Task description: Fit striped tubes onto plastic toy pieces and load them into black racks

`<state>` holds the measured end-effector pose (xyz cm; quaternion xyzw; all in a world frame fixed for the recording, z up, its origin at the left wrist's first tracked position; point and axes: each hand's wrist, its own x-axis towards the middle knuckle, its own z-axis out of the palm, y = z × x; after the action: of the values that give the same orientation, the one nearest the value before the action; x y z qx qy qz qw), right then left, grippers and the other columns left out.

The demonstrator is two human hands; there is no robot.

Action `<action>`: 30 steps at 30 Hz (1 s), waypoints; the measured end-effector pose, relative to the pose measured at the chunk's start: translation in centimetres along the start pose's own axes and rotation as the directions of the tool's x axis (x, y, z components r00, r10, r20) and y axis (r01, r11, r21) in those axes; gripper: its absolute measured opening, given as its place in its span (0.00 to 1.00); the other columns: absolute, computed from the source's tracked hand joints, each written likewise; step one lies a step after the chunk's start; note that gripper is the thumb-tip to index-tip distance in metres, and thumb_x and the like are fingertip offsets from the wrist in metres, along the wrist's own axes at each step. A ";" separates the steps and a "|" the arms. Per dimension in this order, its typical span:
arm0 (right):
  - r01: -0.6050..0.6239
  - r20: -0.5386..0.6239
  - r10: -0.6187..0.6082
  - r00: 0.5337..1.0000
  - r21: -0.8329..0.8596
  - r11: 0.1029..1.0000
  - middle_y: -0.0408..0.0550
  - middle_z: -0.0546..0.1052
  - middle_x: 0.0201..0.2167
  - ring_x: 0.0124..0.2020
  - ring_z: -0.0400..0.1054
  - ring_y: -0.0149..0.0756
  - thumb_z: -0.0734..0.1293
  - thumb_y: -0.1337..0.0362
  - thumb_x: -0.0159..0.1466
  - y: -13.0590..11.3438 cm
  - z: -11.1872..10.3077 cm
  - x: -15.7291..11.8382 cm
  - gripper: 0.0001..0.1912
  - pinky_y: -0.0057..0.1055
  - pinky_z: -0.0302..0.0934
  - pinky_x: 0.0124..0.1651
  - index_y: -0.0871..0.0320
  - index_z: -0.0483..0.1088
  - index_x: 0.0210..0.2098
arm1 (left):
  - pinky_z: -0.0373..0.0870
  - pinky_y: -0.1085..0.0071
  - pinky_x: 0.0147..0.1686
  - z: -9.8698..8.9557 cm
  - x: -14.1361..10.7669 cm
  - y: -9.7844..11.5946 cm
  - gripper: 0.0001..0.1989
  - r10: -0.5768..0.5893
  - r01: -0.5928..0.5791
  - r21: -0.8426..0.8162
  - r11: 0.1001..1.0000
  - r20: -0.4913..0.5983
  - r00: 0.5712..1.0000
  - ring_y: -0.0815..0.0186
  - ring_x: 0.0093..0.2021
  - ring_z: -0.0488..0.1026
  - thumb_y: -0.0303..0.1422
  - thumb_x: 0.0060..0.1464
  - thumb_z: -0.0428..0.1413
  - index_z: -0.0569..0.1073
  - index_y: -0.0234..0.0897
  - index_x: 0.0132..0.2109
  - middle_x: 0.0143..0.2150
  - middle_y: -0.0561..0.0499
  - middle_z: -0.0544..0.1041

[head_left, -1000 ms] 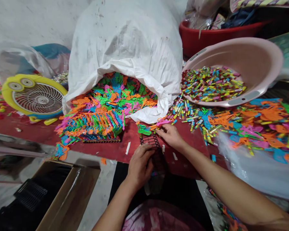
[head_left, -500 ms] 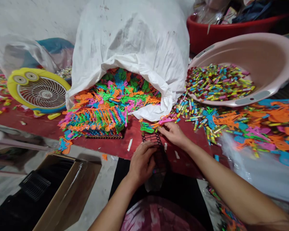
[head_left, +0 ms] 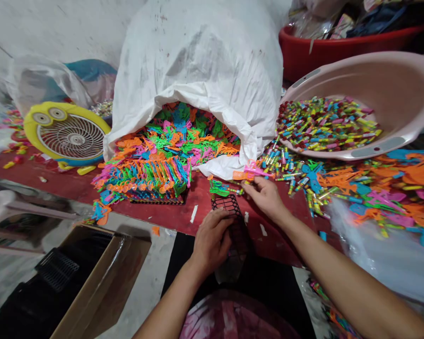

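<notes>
My left hand (head_left: 212, 240) is closed around the near side of a narrow black plastic grid basket (head_left: 229, 205), which reaches from the table edge toward my lap. At the basket's far end sits a green plastic toy piece (head_left: 219, 187). My right hand (head_left: 266, 200) pinches a pink and orange plastic toy piece (head_left: 252, 170) just beyond the basket. Its fingertips are partly hidden by the piece. To the left stands another black basket packed with rows of colourful toy pieces (head_left: 151, 181). Behind it, a white sack (head_left: 198, 52) spills loose pieces of the same kind.
Small striped tubes fill a tilted pink basin (head_left: 406, 103) and spill onto the red table (head_left: 205, 207). More plastic pieces (head_left: 385, 188) are heaped at right. A yellow fan (head_left: 74, 136) stands left. Below it, a cardboard box (head_left: 102, 282) holds black baskets.
My right hand has lifted slightly up and away from the basket, with the pink and orange piece in it. My left hand stays on the basket. The whole view has shifted slightly.
</notes>
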<state>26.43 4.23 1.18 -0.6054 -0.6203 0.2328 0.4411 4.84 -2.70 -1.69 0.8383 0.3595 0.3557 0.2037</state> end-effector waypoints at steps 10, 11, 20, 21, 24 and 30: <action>-0.179 -0.045 0.176 0.983 -0.403 0.898 0.46 0.72 0.21 0.23 0.63 0.36 0.64 0.48 0.59 5.0 -9.3 -1.1 0.17 0.30 0.51 0.27 0.56 0.69 0.26 | 0.64 0.52 0.59 2.2 0.7 2.1 0.16 -0.090 0.095 0.188 0.978 -0.034 0.995 0.56 0.58 0.66 0.34 0.63 0.51 0.68 0.40 0.57 0.57 0.45 0.71; -0.188 -0.070 0.176 0.982 -0.474 0.860 0.48 0.74 0.24 0.25 0.65 0.38 0.64 0.48 0.59 4.8 -9.9 -1.4 0.18 0.31 0.53 0.29 0.57 0.71 0.28 | 0.64 0.52 0.59 2.3 0.8 2.2 0.17 -0.090 0.090 0.207 0.974 -0.011 0.996 0.56 0.59 0.65 0.36 0.63 0.51 0.67 0.40 0.58 0.57 0.45 0.70; 0.167 0.134 -0.133 0.982 -0.287 0.943 0.48 0.77 0.38 0.39 0.71 0.37 0.60 0.58 0.69 -4.7 -2.0 -5.1 0.14 0.30 0.62 0.43 0.54 0.76 0.42 | 0.67 0.51 0.54 2.7 1.8 3.0 0.19 -0.126 0.100 0.298 0.949 0.070 0.990 0.53 0.55 0.67 0.39 0.65 0.48 0.65 0.39 0.60 0.56 0.43 0.70; 0.171 0.191 -0.121 0.974 -0.270 0.948 0.48 0.77 0.38 0.39 0.71 0.37 0.60 0.59 0.68 -5.3 -0.3 -5.1 0.14 0.30 0.62 0.43 0.54 0.77 0.42 | 0.67 0.51 0.54 2.8 1.7 2.8 0.20 -0.105 0.083 0.283 0.956 0.066 0.992 0.53 0.55 0.67 0.39 0.65 0.47 0.64 0.37 0.61 0.57 0.42 0.70; 0.182 0.251 -0.092 0.964 -0.367 0.912 0.50 0.77 0.38 0.40 0.71 0.39 0.60 0.59 0.68 -5.9 3.3 -4.6 0.14 0.31 0.60 0.43 0.54 0.77 0.44 | 0.64 0.50 0.59 3.2 1.3 2.0 0.22 -0.030 0.016 0.223 0.975 0.060 0.998 0.51 0.60 0.65 0.37 0.65 0.46 0.63 0.34 0.63 0.60 0.39 0.69; 0.175 0.292 -0.040 0.955 -0.452 0.875 0.47 0.80 0.39 0.42 0.73 0.41 0.64 0.58 0.66 -5.4 4.6 -3.0 0.12 0.33 0.59 0.42 0.51 0.78 0.43 | 0.58 0.48 0.65 2.8 0.6 1.7 0.24 -0.015 0.001 0.174 0.985 0.082 0.997 0.51 0.65 0.62 0.38 0.63 0.49 0.62 0.35 0.64 0.62 0.41 0.68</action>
<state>19.28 1.61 2.52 -0.6208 -0.7460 0.1309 0.2023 7.99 -3.60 -2.30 0.8655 0.3838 0.2871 0.1459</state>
